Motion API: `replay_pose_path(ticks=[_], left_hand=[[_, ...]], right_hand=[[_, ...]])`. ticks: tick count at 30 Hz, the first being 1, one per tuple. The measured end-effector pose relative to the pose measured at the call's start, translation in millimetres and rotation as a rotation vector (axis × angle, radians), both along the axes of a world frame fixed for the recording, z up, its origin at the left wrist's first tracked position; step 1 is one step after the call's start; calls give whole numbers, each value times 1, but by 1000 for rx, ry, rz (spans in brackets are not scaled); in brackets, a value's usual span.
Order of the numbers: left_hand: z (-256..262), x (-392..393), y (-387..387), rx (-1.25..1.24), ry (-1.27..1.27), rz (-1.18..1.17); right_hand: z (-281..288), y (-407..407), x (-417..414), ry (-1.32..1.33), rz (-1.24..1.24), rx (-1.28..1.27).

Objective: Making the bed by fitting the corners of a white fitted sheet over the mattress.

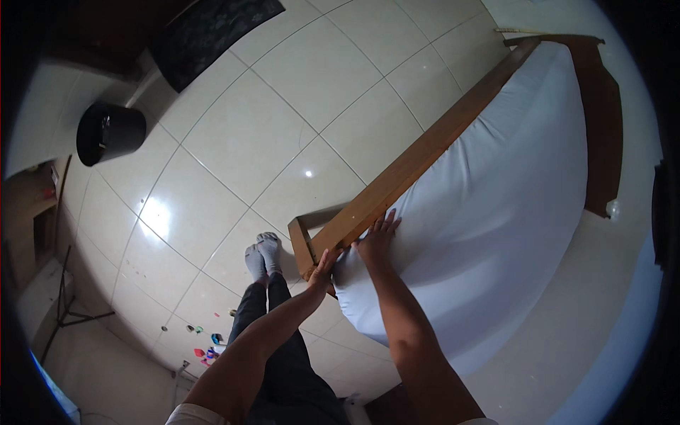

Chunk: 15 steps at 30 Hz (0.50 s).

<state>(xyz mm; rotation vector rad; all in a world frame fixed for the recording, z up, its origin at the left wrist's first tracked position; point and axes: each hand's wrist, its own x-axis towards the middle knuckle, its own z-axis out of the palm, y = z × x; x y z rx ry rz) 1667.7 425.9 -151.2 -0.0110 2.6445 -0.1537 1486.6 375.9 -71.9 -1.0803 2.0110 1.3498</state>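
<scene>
A white fitted-looking sheet covers a mattress set inside a wooden bed frame, whose long side rail runs up to the right. At the near corner of the mattress, my left hand is against the edge beside the rail. Its fingers are partly hidden there, so its grip is unclear. Farther along the same edge, my right hand rests on the sheet with fingers spread, tips close to the rail. Small creases run in the sheet along the rail.
Glossy floor tiles lie left of the bed. A black bin stands by the wall, near a dark mat. Small colourful items lie beside my legs. A wooden headboard or footboard rises at the far end.
</scene>
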Motion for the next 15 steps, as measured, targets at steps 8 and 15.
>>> replay_pose_path(ticks=[8,15], left_hand=[[44,18,-12,429,17,35],[64,-6,-101,1058,161,181]], right_hand=[[-42,27,76,-174,23,-1],[18,-17,31,-443,-207,-6]])
